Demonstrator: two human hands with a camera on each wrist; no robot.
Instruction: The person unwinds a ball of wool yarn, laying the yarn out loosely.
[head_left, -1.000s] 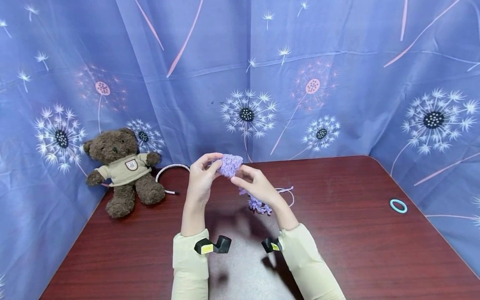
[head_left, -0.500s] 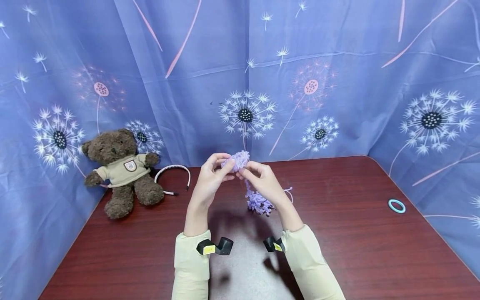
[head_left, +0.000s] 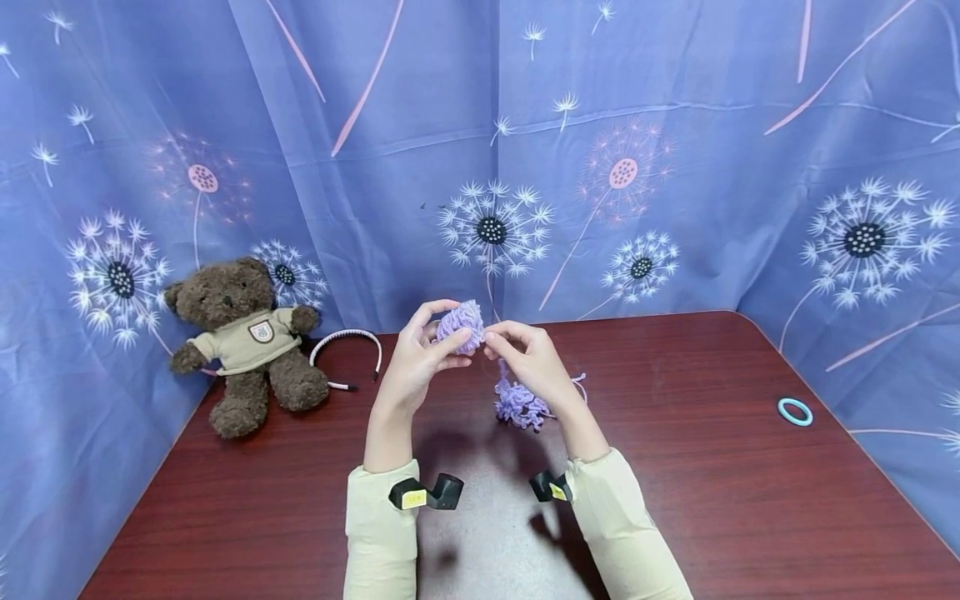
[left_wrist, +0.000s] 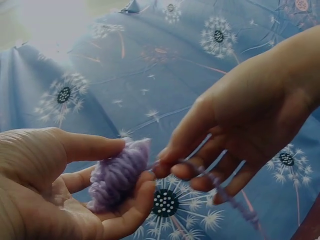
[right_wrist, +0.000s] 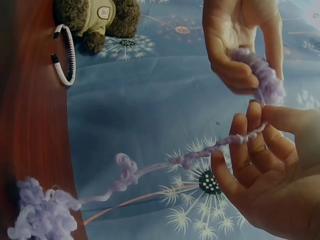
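Observation:
A small wound bundle of lilac yarn is held up above the table in my left hand, gripped between thumb and fingers. My right hand pinches the yarn strand close beside the bundle, between thumb and index finger. From that pinch the kinked strand runs across the right palm and down to a loose pile of lilac yarn on the table. In the right wrist view the pile shows at the lower left, and the left hand with the bundle at the top right.
On the left a brown teddy bear in a beige shirt leans against the blue dandelion curtain. A white headband lies beside it. Far to the right on the red-brown table is a turquoise ring.
The bundle went right, then slightly back left, and turned in my left hand. My right hand shifted a little right and now pinches the strand at the bundle's side.

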